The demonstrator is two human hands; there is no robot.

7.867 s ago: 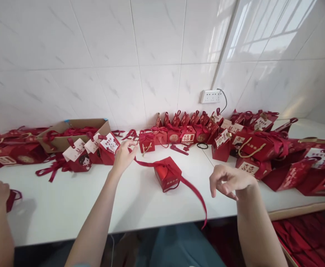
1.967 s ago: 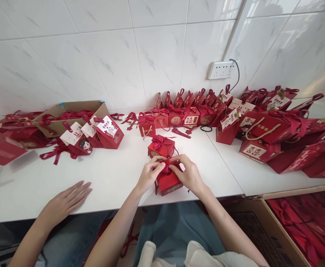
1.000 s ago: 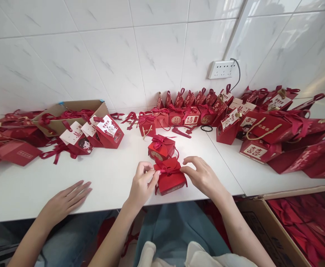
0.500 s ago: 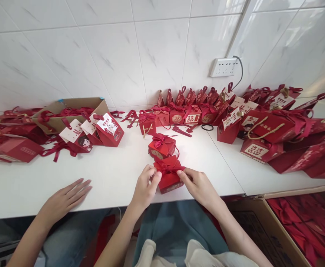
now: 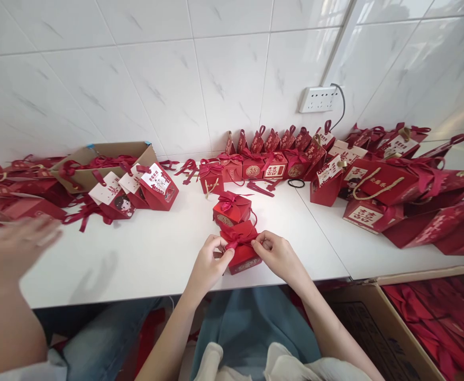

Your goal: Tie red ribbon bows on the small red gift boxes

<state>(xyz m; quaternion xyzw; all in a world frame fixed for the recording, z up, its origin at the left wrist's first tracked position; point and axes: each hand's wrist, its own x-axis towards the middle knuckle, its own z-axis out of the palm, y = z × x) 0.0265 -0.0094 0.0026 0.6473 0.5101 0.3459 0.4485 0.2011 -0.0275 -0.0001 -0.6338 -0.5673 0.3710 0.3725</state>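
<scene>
A small red gift box (image 5: 245, 262) stands at the table's front edge, with a red ribbon (image 5: 239, 239) tied in a bow across its top. My left hand (image 5: 211, 261) pinches the left side of the ribbon between thumb and forefinger. On the other side, my right hand (image 5: 275, 254) has the right side of the ribbon pinched in its fingertips. Directly behind sits another red gift box (image 5: 232, 210) with a bow and a round gold pattern.
Finished-looking red boxes (image 5: 255, 168) line the wall, with more stacked boxes (image 5: 382, 185) at right. An open carton (image 5: 105, 177) of ribbons stands left. A large carton (image 5: 374, 312) of red pieces is at lower right. A co-worker's blurred hand (image 5: 21, 243) is at far left.
The co-worker's hand has lifted off the table and moved left. My right hand has shifted slightly left and up along the bow; my left hand has barely moved.
</scene>
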